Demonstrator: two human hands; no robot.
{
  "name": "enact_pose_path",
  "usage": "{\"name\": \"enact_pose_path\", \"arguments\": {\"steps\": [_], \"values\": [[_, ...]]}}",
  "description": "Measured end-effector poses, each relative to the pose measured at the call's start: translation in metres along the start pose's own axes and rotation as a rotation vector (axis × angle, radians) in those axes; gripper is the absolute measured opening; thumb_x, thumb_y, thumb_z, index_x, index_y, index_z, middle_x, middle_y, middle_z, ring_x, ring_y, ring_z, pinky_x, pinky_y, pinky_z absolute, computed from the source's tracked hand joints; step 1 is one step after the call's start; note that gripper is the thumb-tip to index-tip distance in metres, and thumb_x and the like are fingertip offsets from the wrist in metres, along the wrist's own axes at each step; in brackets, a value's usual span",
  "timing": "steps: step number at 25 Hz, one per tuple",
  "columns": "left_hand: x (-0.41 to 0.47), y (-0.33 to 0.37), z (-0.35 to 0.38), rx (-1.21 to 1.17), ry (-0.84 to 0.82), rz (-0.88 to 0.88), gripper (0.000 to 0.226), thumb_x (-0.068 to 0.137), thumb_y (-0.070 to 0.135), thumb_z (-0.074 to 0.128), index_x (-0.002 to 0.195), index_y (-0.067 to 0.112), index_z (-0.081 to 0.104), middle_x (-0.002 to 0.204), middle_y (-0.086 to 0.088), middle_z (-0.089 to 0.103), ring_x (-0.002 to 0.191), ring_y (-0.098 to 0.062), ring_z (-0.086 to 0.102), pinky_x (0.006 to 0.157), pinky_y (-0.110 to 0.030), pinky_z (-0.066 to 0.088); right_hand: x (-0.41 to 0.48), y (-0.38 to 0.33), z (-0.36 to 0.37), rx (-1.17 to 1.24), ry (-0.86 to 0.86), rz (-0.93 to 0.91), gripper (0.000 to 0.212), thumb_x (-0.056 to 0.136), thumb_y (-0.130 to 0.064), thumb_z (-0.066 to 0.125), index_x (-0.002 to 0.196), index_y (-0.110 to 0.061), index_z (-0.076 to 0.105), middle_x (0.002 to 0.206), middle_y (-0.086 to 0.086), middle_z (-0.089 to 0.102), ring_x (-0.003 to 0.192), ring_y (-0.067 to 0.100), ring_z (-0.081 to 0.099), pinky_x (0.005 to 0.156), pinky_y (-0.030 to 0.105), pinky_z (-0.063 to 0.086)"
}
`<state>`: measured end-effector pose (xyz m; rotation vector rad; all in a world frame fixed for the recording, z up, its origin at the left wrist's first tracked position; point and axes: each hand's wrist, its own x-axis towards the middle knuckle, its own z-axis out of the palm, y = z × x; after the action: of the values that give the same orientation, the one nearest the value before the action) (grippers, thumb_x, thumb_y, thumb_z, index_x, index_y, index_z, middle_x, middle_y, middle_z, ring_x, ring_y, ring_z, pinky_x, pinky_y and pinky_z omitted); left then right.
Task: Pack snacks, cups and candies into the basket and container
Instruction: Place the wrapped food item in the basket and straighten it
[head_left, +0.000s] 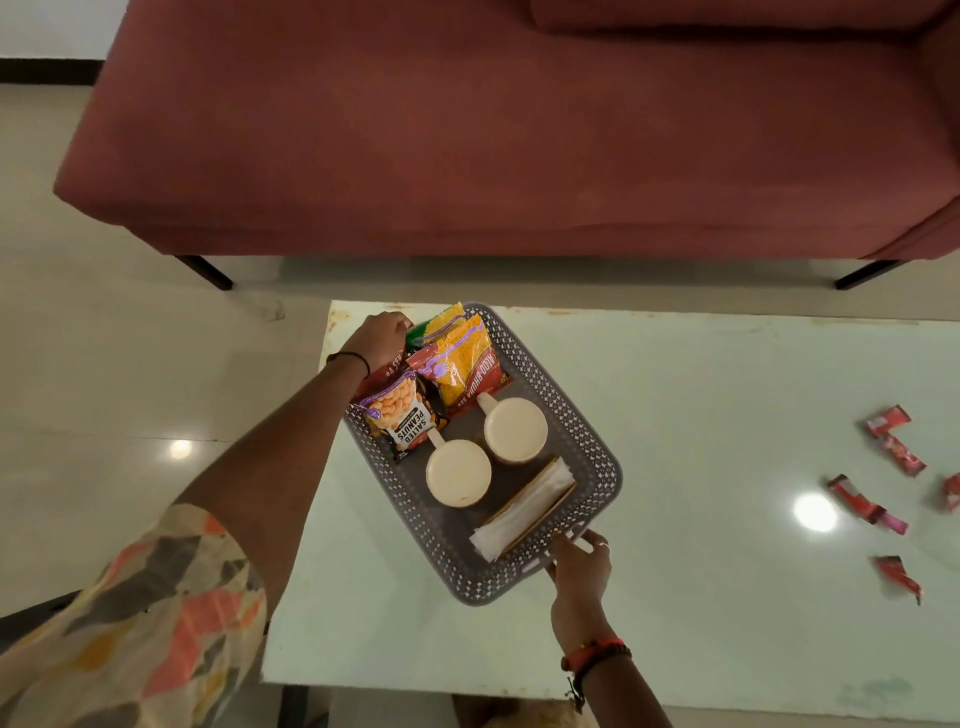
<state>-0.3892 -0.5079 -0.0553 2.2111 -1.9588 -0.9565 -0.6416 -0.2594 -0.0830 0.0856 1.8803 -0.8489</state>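
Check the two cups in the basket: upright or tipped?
Upright. Both cups show round open mouths facing up, standing on the basket floor beside the snack packets.

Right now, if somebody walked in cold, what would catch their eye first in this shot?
Probably the grey basket at the table's left end, gripped by the left hand at its far end and the right hand at its near end. Inside sit bright snack packets, two cream cups and napkins. Red candies lie scattered on the table's right side.
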Motion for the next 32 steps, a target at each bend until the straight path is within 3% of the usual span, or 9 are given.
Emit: {"name": "enact_pose_path", "arguments": {"steps": [5, 9, 13, 17, 24, 27, 30, 31, 32], "values": [[-0.015, 0.002, 0.005, -0.148, 0.045, 0.023, 0.031, 0.096, 0.013, 0.041, 0.111, -0.006, 0.061, 0.115, -0.027, 0.064, 0.104, -0.038, 0.059, 0.089, -0.038, 0.045, -0.004, -0.005, 0.006, -0.055, 0.049, 0.009, 0.032, 0.085, -0.004, 0.058, 0.116, -0.01, 0.051, 0.1, 0.013, 0.062, 0.093, 0.029, 0.062, 0.093, 0.046, 0.053], [-0.033, 0.001, 0.005, -0.156, 0.099, -0.041, 0.03, 0.095, 0.007, 0.04, 0.108, -0.009, 0.062, 0.114, -0.029, 0.064, 0.104, -0.039, 0.06, 0.092, -0.041, 0.046, -0.007, -0.012, 0.002, -0.071, 0.063, 0.015, 0.037, 0.086, 0.003, 0.053, 0.123, -0.004, 0.054, 0.094, 0.011, 0.061, 0.08, 0.024, 0.061, 0.084, 0.037, 0.056], [-0.069, -0.005, 0.004, -0.158, 0.093, -0.063, 0.032, 0.094, 0.007, 0.04, 0.09, -0.014, 0.064, 0.097, -0.033, 0.065, 0.092, -0.041, 0.061, 0.082, -0.042, 0.047, -0.014, -0.022, -0.017, -0.155, 0.099, -0.048, 0.029, 0.085, 0.005, 0.05, 0.11, 0.001, 0.063, 0.091, 0.015, 0.063, 0.083, 0.027, 0.058, 0.076, 0.037, 0.051], [-0.114, 0.001, 0.012, -0.128, 0.079, -0.091, 0.039, 0.093, 0.005, 0.038, 0.054, 0.001, 0.041, 0.06, -0.019, 0.048, 0.065, -0.027, 0.046, 0.062, -0.033, 0.03, -0.016, -0.039, -0.049, -0.222, 0.16, -0.095, 0.027, 0.083, 0.008, 0.049, 0.105, 0.004, 0.065, 0.093, 0.02, 0.066, 0.088, 0.031, 0.063, 0.085, 0.041, 0.055], [-0.183, 0.049, 0.048, -0.202, 0.077, -0.158, 0.046, 0.088, 0.0, 0.039, 0.044, 0.011, 0.03, 0.047, -0.006, 0.037, 0.062, -0.023, 0.042, 0.06, -0.033, 0.028, -0.017, -0.074, -0.124, -0.299, 0.255, -0.249, 0.024, 0.076, 0.011, 0.045, 0.081, 0.014, 0.067, 0.076, 0.038, 0.062, 0.067, 0.024, 0.051, 0.08, 0.052, 0.056], [-0.198, 0.083, 0.066, -0.266, 0.101, -0.172, 0.05, 0.088, -0.001, 0.041, 0.042, 0.014, 0.027, 0.047, -0.006, 0.036, 0.058, -0.022, 0.038, 0.059, -0.031, 0.027, -0.006, -0.102, -0.158, -0.274, 0.264, -0.31, 0.024, 0.078, 0.01, 0.049, 0.084, 0.006, 0.072, 0.088, 0.03, 0.07, 0.083, 0.034, 0.067, 0.088, 0.051, 0.055], [-0.201, 0.119, 0.084, -0.307, 0.127, -0.171, 0.052, 0.087, -0.002, 0.041, 0.041, 0.016, 0.024, 0.044, -0.002, 0.029, 0.053, -0.021, 0.03, 0.052, -0.032, 0.02, 0.015, -0.132, -0.185, -0.285, 0.279, -0.374, 0.02, 0.075, 0.012, 0.05, 0.076, 0.009, 0.07, 0.085, 0.036, 0.069, 0.099, 0.049, 0.06, 0.083, 0.051, 0.056], [-0.2, 0.131, 0.09, -0.314, 0.136, -0.168, 0.051, 0.086, -0.002, 0.041, 0.042, 0.016, 0.023, 0.044, -0.002, 0.028, 0.052, -0.021, 0.028, 0.051, -0.032, 0.018, 0.023, -0.142, -0.194, -0.306, 0.277, -0.406, 0.02, 0.073, 0.012, 0.05, 0.07, 0.009, 0.069, 0.078, 0.038, 0.066, 0.07, 0.035, 0.064, 0.078, 0.049, 0.057], [-0.198, 0.142, 0.096, -0.314, 0.146, -0.165, 0.051, 0.086, -0.002, 0.041, 0.042, 0.016, 0.022, 0.044, -0.002, 0.028, 0.053, -0.021, 0.028, 0.051, -0.032, 0.018, 0.031, -0.152, -0.201, -0.333, 0.264, -0.438, 0.02, 0.071, 0.01, 0.049, 0.066, 0.008, 0.068, 0.072, 0.04, 0.06, 0.07, 0.017, 0.043, 0.072, 0.045, 0.053]]}}
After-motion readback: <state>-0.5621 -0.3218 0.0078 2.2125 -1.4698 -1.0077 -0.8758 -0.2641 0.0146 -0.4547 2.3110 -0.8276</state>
